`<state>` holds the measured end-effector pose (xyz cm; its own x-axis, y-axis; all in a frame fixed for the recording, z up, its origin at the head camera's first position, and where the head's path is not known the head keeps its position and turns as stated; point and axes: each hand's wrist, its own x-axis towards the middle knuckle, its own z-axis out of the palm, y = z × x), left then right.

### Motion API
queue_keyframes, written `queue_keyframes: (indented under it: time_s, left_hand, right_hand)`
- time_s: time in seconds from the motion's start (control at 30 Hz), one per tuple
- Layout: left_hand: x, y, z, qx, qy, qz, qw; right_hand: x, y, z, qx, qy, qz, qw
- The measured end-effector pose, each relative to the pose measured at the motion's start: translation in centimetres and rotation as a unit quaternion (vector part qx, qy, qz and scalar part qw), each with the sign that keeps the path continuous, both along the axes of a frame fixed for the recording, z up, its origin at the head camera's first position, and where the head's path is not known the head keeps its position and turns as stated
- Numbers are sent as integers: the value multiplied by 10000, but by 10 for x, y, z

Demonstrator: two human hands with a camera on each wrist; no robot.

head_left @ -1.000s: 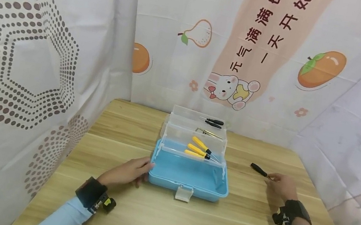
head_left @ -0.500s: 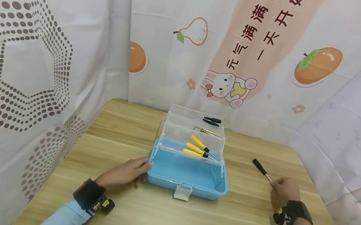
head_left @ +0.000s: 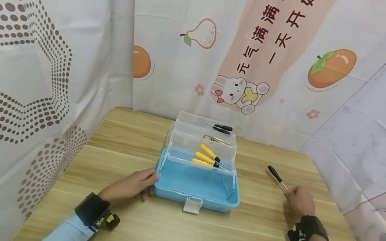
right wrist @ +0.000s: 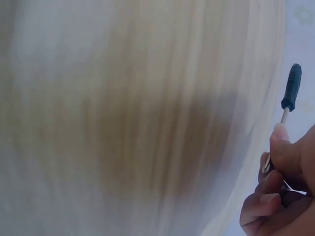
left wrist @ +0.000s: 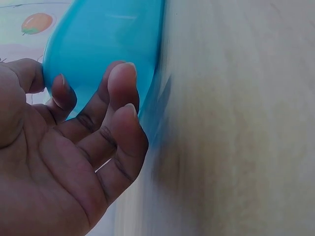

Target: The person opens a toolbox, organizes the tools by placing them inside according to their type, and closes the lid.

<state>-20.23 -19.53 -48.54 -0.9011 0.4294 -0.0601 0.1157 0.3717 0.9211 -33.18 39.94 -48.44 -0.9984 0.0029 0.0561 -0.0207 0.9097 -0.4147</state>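
A light blue toolbox (head_left: pixel 196 200) stands with its lid raised and clear trays fanned out at the back. At its left front corner, my left hand (head_left: pixel 132 186) holds the wall, thumb at the rim and fingers bent along the outside. The left wrist view shows the box's blue side (left wrist: pixel 103 39) close against these fingers (left wrist: pixel 129 128). Off to the right, my right hand (head_left: pixel 301 201) pinches a screwdriver (head_left: pixel 275 173) by its metal shaft, the black handle pointing away from me. Thumb and fingers close around the shaft's tip end in the right wrist view, below the handle (right wrist: pixel 292 86).
Several yellow-handled screwdrivers (head_left: pixel 205 158) lie in the lower clear tray. Brass-coloured hex keys (head_left: pixel 219 140) are in the middle tray, and black-handled screwdrivers (head_left: pixel 222 128) in the upper one. A white latch (head_left: pixel 193 205) hangs at the toolbox front. Printed curtains (head_left: pixel 168 87) enclose the wooden table (head_left: pixel 175 238).
More of the screwdriver's shaft shows between its handle and my right fingers than before. My left hand stays at the toolbox corner. The head view has turned slightly right.
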Motion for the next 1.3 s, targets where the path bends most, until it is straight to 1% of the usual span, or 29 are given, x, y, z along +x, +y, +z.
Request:
queue_keyframes:
  time_s: [0.17,0.4,0.57,0.73,0.97,1.17,1.3]
  left_hand:
    - [-1,-1,0,-11,12,-8,10000]
    - [1,0,1,-6,-20,-2,10000]
    - [0,1,-1,21,-16,6,10000]
    - [1,0,0,29,-9,10,10000]
    - [0,-1,-1,39,-25,29,10000]
    - [-2,-1,-3,33,-1,11,10000]
    - [-1,-1,-3,14,7,-22,10000]
  right_hand:
    - [1,-4,0,0,337,46,9994]
    - [1,-12,0,-45,603,-36,9982]
    - [1,-16,5,19,839,68,9964]
    - [3,-21,9,22,925,78,9957]
    - [4,-27,15,-101,845,-24,9964]
    - [4,-31,15,-144,892,-85,9959]
    - [2,-33,13,-207,1014,-20,9946]
